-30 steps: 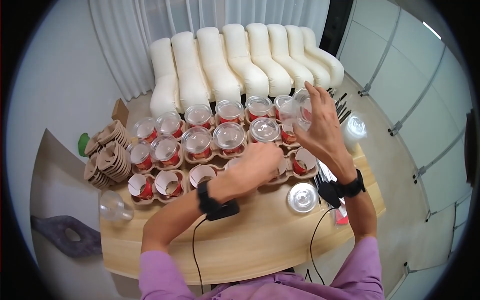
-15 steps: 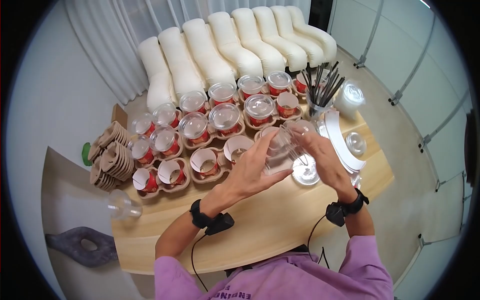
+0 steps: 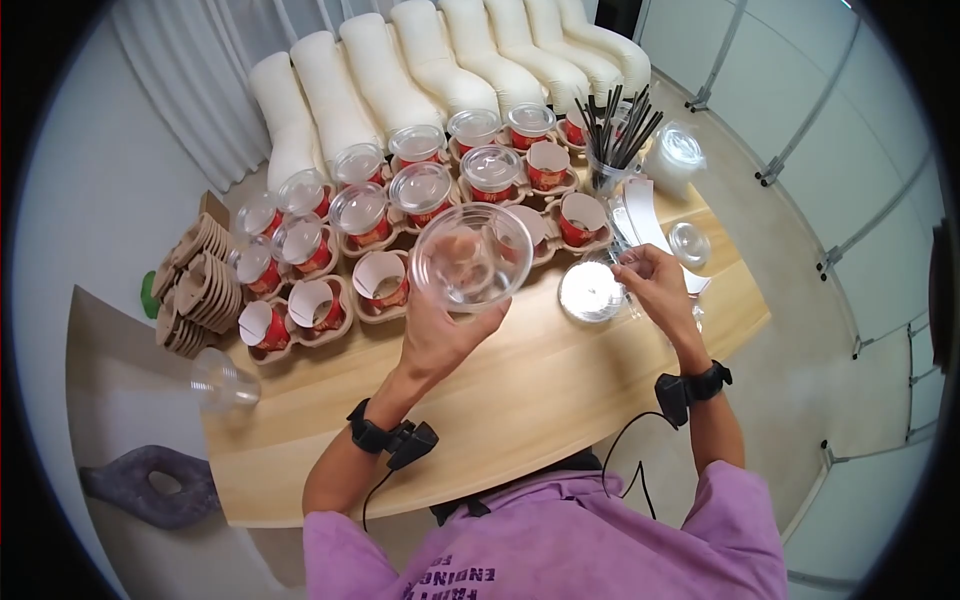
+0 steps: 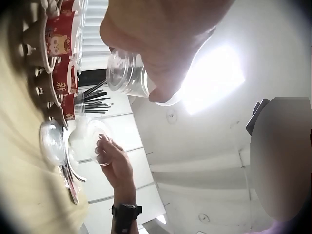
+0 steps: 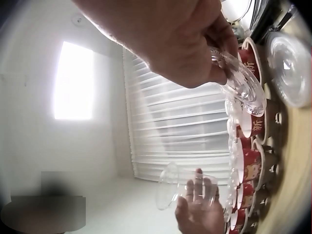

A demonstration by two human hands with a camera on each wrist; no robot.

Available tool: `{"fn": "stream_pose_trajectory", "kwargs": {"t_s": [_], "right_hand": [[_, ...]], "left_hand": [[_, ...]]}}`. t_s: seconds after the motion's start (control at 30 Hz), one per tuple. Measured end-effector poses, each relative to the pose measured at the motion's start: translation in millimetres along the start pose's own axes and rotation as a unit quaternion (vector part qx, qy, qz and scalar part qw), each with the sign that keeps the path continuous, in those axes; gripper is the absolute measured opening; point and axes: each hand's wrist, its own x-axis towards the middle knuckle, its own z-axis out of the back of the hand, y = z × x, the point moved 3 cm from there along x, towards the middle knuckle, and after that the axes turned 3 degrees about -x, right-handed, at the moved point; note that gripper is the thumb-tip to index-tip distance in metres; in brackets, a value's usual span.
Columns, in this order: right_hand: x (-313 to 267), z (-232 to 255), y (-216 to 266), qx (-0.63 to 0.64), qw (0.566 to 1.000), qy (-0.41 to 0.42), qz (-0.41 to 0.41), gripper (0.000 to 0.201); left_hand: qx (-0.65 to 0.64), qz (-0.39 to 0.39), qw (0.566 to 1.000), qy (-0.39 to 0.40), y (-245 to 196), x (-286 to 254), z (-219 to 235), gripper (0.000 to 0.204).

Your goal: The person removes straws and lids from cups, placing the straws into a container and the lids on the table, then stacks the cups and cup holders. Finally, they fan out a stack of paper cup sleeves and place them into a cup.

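Note:
My left hand (image 3: 440, 345) holds a clear plastic cup (image 3: 490, 275) above the front of the table, its wide mouth tilted toward the head camera. In the left wrist view, fingers wrap the side of this cup (image 4: 124, 73). Over to the right, my right hand (image 3: 660, 290) pinches a clear plastic lid (image 5: 243, 90) by its edge, beside a round stack of clear lids (image 3: 590, 292). Behind the hands stand rows of red paper cups (image 3: 383, 285) in brown pulp carriers (image 3: 345, 325); the back rows wear clear domed lids, while several front cups have none.
Black straws (image 3: 615, 135) stand in a container at the back right, near a bagged clear stack (image 3: 678, 155). White curved strips (image 3: 645, 212) and a single lid (image 3: 688, 243) lie on the right. Stacked carriers (image 3: 205, 285) and nested clear cups (image 3: 222, 380) occupy the left end.
The hands came together around clear plastic pieces, then parted. My left hand now carries the cup at the middle, while my right has moved right with a lid. The head view shifted.

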Motion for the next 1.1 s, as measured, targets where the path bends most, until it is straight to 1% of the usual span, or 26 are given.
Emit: {"fn": "stream_pose_trajectory", "kwargs": {"t_s": [0.03, 0.07, 0.1, 0.13, 0.17, 0.2, 0.23, 0.27, 0.3, 0.33, 0.4, 0.43, 0.47, 0.53, 0.57, 0.63, 0.67, 0.73, 0.77, 0.8, 0.83, 0.87, 0.93, 1.0, 1.07, 1.1], "right_hand": [[2, -4, -7, -0.053, 0.998, 0.011, -0.03, 0.035], [3, -8, -12, -0.054, 0.998, 0.014, -0.029, 0.035], [5, -12, -14, -0.062, 0.998, 0.009, -0.024, 0.037], [7, -15, -17, -0.069, 0.997, 0.004, -0.019, 0.039], [9, -18, -22, -0.075, 0.997, 0.004, -0.018, 0.045], [9, -19, -24, -0.072, 0.997, 0.006, -0.017, 0.045], [9, -21, -24, -0.074, 0.997, 0.008, -0.021, 0.045], [8, -23, -24, -0.077, 0.997, 0.01, -0.026, 0.045], [8, -25, -21, -0.073, 0.997, 0.014, -0.024, 0.045], [5, -25, -18, -0.074, 0.997, 0.002, -0.015, 0.044], [5, -24, -17, -0.074, 0.997, -0.009, -0.006, 0.044], [6, -22, -18, -0.116, 0.993, -0.015, 0.01, 0.043], [6, -22, -18, -0.157, 0.987, -0.021, 0.026, 0.043], [4, -22, -17, -0.16, 0.986, -0.023, 0.032, 0.043], [2, -23, -14, -0.167, 0.985, -0.025, 0.037, 0.042], [-1, -24, -4, -0.149, 0.988, -0.028, 0.03, 0.042], [-3, -24, 0, -0.136, 0.99, -0.035, 0.021, 0.043], [-5, -31, 4, -0.112, 0.993, -0.035, 0.032, 0.044], [-6, -37, 8, -0.078, 0.996, -0.022, 0.041, 0.044], [-8, -44, 12, -0.044, 0.998, -0.008, 0.049, 0.044], [-10, -51, 22, -0.048, 0.998, 0.021, 0.037, 0.042], [-11, -59, 25, -0.046, 0.998, 0.023, 0.037, 0.042], [-11, -78, 27, -0.05, 0.996, 0.079, 0.016, 0.043], [-13, -90, 25, -0.045, 0.994, 0.1, 0.005, 0.043], [-18, -97, 23, -0.126, 0.988, 0.047, 0.076, 0.043], [-24, -96, 25, -0.168, 0.982, 0.038, 0.073, 0.044]], "left_hand": [[-0.012, -0.001, 1.0, -0.019, -7, -1, -1, 0.082], [-0.024, -0.002, 0.999, -0.037, -12, -2, -2, 0.084], [-0.043, 0.016, 0.998, -0.036, -14, -5, -1, 0.089], [-0.041, 0.017, 0.998, -0.038, -13, -8, 3, 0.089], [-0.022, -0.007, 0.998, -0.054, -12, -11, 8, 0.091], [-0.001, -0.031, 0.997, -0.071, -14, -14, 14, 0.093], [-0.006, -0.028, 0.996, -0.084, -22, -17, 19, 0.1], [-0.001, -0.028, 0.996, -0.087, -28, -21, 27, 0.1], [0.0, -0.046, 0.993, -0.11, -33, -27, 37, 0.103], [0.001, -0.063, 0.989, -0.132, -39, -33, 48, 0.106], [0.019, -0.073, 0.985, -0.154, -52, -45, 70, 0.107], [0.034, -0.084, 0.981, -0.173, -57, -51, 83, 0.107], [0.036, -0.083, 0.981, -0.172, -61, -57, 94, 0.107], [0.11, -0.116, 0.958, -0.237, -72, -72, 121, 0.103], [0.114, -0.117, 0.957, -0.239, -79, -79, 133, 0.103], [0.189, -0.123, 0.928, -0.298, -96, -94, 158, 0.093], [0.191, -0.122, 0.927, -0.299, -103, -101, 170, 0.093], [0.241, -0.152, 0.886, -0.366, -117, -116, 193, 0.08], [0.242, -0.15, 0.886, -0.367, -122, -122, 199, 0.08], [0.263, -0.146, 0.867, -0.397, -128, -129, 206, 0.073], [0.284, -0.141, 0.847, -0.426, -132, -136, 213, 0.066], [0.287, -0.14, 0.846, -0.427, -133, -142, 223, 0.066], [0.277, -0.135, 0.839, -0.449, -129, -153, 241, 0.056], [0.275, -0.121, 0.836, -0.46, -127, -160, 249, 0.053], [0.275, -0.106, 0.829, -0.476, -125, -169, 258, 0.05], [0.272, -0.1, 0.826, -0.483, -121, -173, 264, 0.05]]}}
